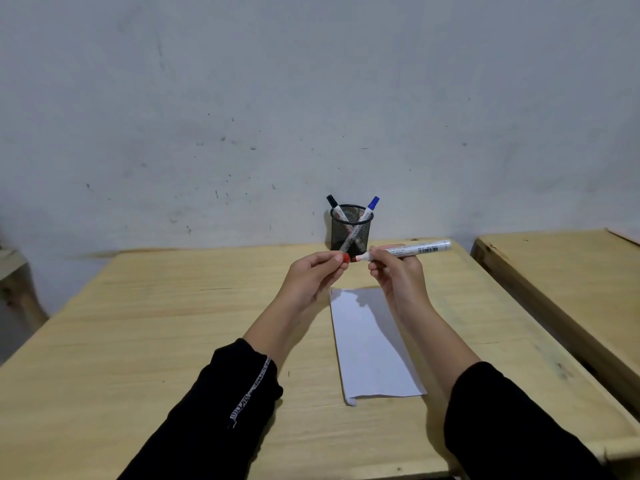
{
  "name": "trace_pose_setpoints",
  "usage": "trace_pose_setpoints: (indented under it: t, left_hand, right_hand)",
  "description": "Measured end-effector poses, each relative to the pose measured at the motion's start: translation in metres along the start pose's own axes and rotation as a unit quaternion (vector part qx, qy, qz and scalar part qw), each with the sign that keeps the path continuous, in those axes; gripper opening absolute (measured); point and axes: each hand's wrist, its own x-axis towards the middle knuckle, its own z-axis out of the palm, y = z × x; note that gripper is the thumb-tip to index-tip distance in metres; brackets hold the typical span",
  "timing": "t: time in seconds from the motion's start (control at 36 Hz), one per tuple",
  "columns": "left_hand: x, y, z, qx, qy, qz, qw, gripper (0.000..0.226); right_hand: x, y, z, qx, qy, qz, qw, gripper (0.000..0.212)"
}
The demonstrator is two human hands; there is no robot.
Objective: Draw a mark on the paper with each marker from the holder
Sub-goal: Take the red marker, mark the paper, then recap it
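Above the table, my right hand [394,271] grips a white marker [420,249] that lies level, its red tip pointing left. My left hand [317,271] pinches the marker's red cap [346,258] right at that tip; whether cap and tip touch I cannot tell. Below the hands, a white sheet of paper [370,344] lies flat on the table. A black mesh holder [350,227] stands at the table's far edge by the wall. It holds a black-capped marker [333,202] leaning left and a blue-capped marker [371,206] leaning right.
The wooden table [173,323] runs from the grey wall to the near edge. A second wooden table [561,258] stands close on the right with a narrow gap between. A wooden piece of furniture [14,271] shows at the far left.
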Motion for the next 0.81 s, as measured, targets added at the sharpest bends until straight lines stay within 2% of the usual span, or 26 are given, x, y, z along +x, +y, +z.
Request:
trace_pose_setpoints:
  t: [0.14, 0.44, 0.58, 0.67, 0.81]
  left_hand:
    - [-0.004, -0.002, 0.010, -0.003, -0.027, 0.003, 1.000, 0.012]
    - [-0.004, 0.006, 0.017, 0.045, -0.064, 0.022, 0.997, 0.011]
    - [0.001, 0.013, 0.015, 0.076, -0.074, 0.029, 0.994, 0.012]
    - [0.010, 0.025, 0.015, 0.086, -0.062, 0.035, 0.994, 0.015]
    - [0.046, 0.060, 0.014, 0.025, -0.003, 0.073, 0.997, 0.009]
  right_hand:
    - [-0.002, -0.001, -0.001, 0.004, -0.012, 0.004, 1.000, 0.003]
    - [-0.011, -0.006, -0.001, 0.024, -0.053, -0.005, 0.998, 0.018]
    - [-0.008, -0.013, -0.006, 0.005, -0.084, -0.006, 0.996, 0.014]
    - [0.002, -0.024, -0.004, 0.013, -0.090, 0.000, 0.996, 0.007]
    - [0.045, -0.053, -0.003, 0.071, -0.043, -0.008, 0.996, 0.007]
